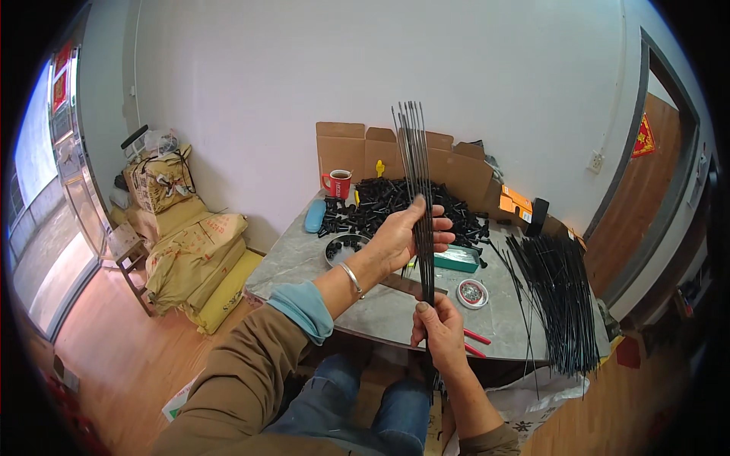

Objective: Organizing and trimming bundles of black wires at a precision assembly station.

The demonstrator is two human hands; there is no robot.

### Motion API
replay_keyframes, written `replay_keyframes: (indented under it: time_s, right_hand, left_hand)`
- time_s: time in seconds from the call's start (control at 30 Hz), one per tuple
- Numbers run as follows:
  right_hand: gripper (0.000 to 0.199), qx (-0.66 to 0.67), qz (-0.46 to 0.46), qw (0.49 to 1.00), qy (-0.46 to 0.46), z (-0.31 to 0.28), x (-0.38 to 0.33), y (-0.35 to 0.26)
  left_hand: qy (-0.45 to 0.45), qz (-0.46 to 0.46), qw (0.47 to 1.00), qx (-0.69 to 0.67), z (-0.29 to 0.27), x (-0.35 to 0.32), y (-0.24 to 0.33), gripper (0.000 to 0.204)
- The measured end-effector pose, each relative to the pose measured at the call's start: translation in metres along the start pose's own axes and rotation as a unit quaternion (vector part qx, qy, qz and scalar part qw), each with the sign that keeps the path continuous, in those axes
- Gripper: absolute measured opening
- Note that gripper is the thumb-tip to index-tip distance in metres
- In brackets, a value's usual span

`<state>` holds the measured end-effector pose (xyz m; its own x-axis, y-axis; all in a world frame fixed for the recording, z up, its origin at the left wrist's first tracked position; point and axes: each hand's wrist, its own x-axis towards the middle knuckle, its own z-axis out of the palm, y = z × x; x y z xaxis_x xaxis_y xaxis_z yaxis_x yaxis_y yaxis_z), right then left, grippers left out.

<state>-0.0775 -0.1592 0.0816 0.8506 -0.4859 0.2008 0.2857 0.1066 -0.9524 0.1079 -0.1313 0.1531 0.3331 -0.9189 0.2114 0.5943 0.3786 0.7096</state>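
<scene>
A bundle of thin black rods stands nearly upright in front of me, its upper ends fanned slightly apart. My left hand holds it around the middle, thumb pressed across the rods and fingertips showing beyond them. Lower down, my right hand is closed around the same bundle, near the table's front edge. Behind the rods lies a heap of small black plastic parts. More long black rods lie in a thick pile on the right, with some ends hanging past the table edge.
On the grey table are a red mug, a blue case, a round dish, a green tray, a round tin and red tool handles. Cardboard stands behind; stacked sacks lie left.
</scene>
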Motion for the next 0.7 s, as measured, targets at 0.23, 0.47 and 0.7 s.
replay_keyframes:
  time_s: [0.23, 0.47, 0.7]
  right_hand:
    - [0.017, -0.005, -0.002, 0.998, 0.059, -0.008, -0.008, -0.004]
    - [0.015, -0.024, -0.004, 0.995, 0.092, -0.010, -0.008, -0.009]
    - [0.017, -0.048, -0.033, 0.994, 0.092, -0.008, -0.008, -0.013]
  left_hand:
    - [0.071, -0.015, 0.986, 0.151, 0.005, -0.006, -0.007, 0.044]
    - [0.132, 0.006, 0.933, 0.336, 0.007, -0.012, -0.018, 0.033]
    - [0.118, -0.002, 0.942, 0.314, 0.010, -0.013, -0.023, 0.040]
